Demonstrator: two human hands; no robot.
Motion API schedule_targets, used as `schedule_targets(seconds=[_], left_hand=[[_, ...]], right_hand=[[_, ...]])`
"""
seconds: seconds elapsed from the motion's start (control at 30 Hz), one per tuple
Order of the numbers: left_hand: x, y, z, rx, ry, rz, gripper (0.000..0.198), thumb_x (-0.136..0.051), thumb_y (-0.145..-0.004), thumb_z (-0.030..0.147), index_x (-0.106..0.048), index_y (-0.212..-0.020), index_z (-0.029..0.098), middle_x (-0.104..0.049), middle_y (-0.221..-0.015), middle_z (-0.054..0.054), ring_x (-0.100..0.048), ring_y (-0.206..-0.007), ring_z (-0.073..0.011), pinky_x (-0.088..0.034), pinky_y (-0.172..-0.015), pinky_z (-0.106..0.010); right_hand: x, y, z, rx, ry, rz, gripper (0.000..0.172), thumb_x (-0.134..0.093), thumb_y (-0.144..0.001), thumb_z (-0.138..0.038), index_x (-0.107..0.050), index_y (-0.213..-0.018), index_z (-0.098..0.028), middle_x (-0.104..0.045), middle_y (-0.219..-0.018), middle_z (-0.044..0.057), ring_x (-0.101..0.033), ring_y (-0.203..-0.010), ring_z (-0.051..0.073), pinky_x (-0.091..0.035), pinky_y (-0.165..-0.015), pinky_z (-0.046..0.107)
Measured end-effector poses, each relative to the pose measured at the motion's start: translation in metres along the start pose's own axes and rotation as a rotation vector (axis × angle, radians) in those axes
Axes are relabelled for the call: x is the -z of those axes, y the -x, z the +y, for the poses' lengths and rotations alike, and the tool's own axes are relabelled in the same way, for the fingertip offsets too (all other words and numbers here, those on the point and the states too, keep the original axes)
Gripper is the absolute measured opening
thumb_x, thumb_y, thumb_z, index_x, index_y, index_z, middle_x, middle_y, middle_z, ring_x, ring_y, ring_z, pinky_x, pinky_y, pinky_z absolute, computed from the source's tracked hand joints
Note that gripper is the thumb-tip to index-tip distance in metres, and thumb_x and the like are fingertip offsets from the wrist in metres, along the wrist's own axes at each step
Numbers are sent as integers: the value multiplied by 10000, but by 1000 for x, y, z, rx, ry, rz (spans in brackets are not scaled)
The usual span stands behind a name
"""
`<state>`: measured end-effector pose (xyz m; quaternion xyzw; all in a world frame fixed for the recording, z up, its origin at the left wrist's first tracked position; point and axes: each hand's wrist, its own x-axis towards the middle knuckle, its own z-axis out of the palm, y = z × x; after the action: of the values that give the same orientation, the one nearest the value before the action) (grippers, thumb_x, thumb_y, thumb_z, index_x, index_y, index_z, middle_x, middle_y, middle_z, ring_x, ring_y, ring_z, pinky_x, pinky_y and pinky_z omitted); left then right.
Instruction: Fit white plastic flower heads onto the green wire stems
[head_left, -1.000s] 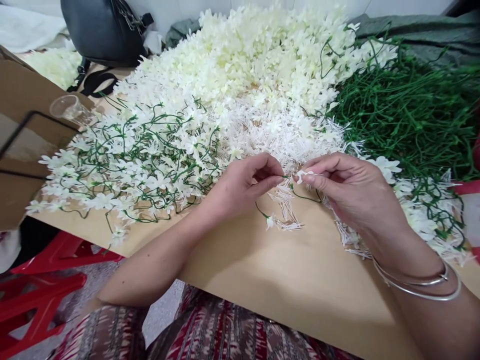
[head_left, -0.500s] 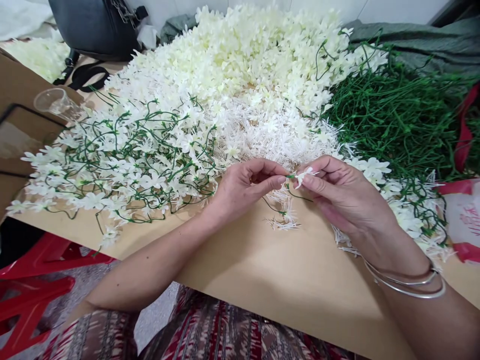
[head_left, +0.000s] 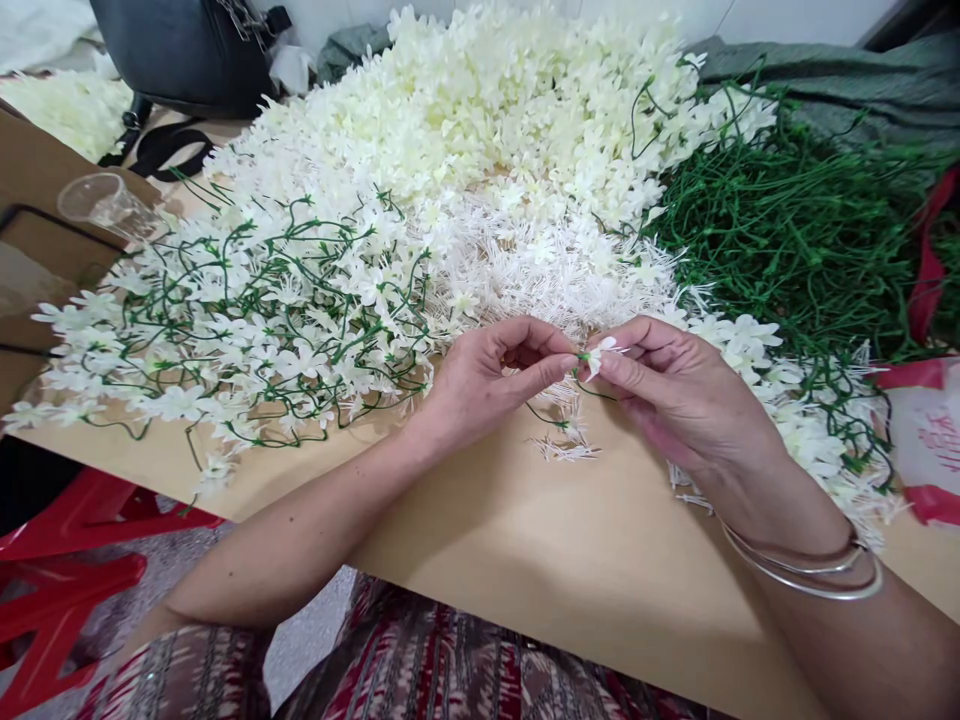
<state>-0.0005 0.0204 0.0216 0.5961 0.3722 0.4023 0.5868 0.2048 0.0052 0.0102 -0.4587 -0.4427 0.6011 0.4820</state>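
Observation:
Between my two hands is a small white artificial flower point(head_left: 598, 356) with a green stem end at its base. My left hand point(head_left: 514, 375) pinches the green stem between thumb and forefinger. With thumb and forefinger, my right hand point(head_left: 667, 385) grips the white petals from the other side. Just below, a few loose white stamens point(head_left: 568, 450) and a thin green stem lie on the table. Behind my hands spreads a pile of white stamen pieces point(head_left: 517, 265). To the left are several white flowers on green stems point(head_left: 277, 320).
Loose cream petals point(head_left: 487, 110) are heaped at the back. A tangle of green stems point(head_left: 795, 230) lies at the right, near a red-and-white bag point(head_left: 930, 440). A clear plastic cup point(head_left: 112, 205), a black bag point(head_left: 187, 55) and red stools point(head_left: 75, 520) are on the left.
The petals between my hands now show more spread around the stem end. Both hands stay in nearly the same place, the right fingers shifted slightly; the view has moved a little.

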Motion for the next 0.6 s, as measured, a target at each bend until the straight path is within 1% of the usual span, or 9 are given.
schedule_targets(seconds=[0.17, 0.3, 0.47, 0.6], left_hand=[[-3, 0, -9, 0, 28, 9, 447, -837, -863, 584, -721, -898, 154, -736, -837, -51, -635, -721, -119, -513, -667, -255], [-6, 1, -20, -2, 48, 35, 462, -815, -878, 597, -698, -927, 152, -731, -838, -54, -665, -754, -125, -538, -703, -258], [-9, 3, -27, -5, 45, 66, 434, -797, -897, 586, -686, -913, 167, -714, -825, -41, -656, -753, -122, -550, -725, -268], [-11, 3, -28, -12, 17, 90, 354, -768, -937, 512, -681, -918, 170, -704, -825, -37, -653, -753, -119, -548, -732, -269]], right_hand=[[-2, 1, 6, 31, 15, 52, 289, -979, -697, -452, -760, -791, -289, -751, -767, -22, -648, -646, 145, -573, -645, 319], [-8, 3, 9, 82, 86, 108, 269, -961, -730, -447, -763, -810, -284, -743, -773, -18, -651, -670, 155, -558, -658, 323], [-13, 4, 14, 63, 117, 141, 226, -942, -754, -400, -763, -797, -270, -760, -780, -8, -664, -679, 155, -555, -644, 306], [-12, 3, 18, 58, 115, 119, 172, -909, -782, -351, -762, -804, -266, -764, -791, -3, -666, -681, 147, -551, -638, 292]])
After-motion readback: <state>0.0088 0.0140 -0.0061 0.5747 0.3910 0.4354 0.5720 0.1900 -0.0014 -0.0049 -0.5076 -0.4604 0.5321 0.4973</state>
